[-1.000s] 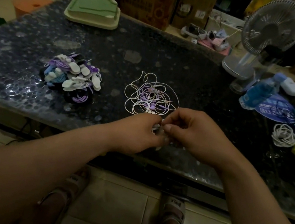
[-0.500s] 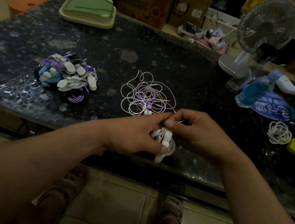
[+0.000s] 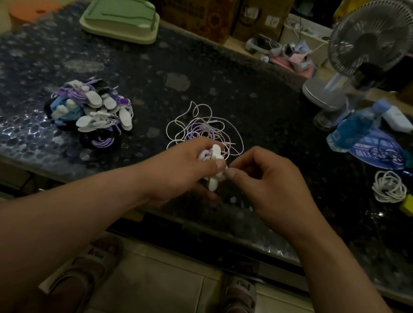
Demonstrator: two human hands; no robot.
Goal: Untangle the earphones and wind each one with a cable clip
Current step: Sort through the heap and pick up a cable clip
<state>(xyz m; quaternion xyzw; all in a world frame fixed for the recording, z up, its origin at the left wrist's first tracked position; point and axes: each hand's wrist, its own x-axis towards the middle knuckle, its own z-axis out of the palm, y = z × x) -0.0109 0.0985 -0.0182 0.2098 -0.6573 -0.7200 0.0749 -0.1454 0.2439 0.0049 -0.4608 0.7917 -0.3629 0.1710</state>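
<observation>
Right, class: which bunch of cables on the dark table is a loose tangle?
The white-and-purple heap in the middle; the left pile is wound with clips, the right white coil neatly looped.

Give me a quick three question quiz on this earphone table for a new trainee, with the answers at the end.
1. True or false: the left hand grips a white earphone bundle while the right hand pinches it.
2. Where does the pile of wound earphones lie, relative to the loose tangle? A) to its left B) to its right C) on top of it
3. Name the appliance standing behind the blue bottle.
Key: 1 true; 2 A; 3 the fan.
</observation>
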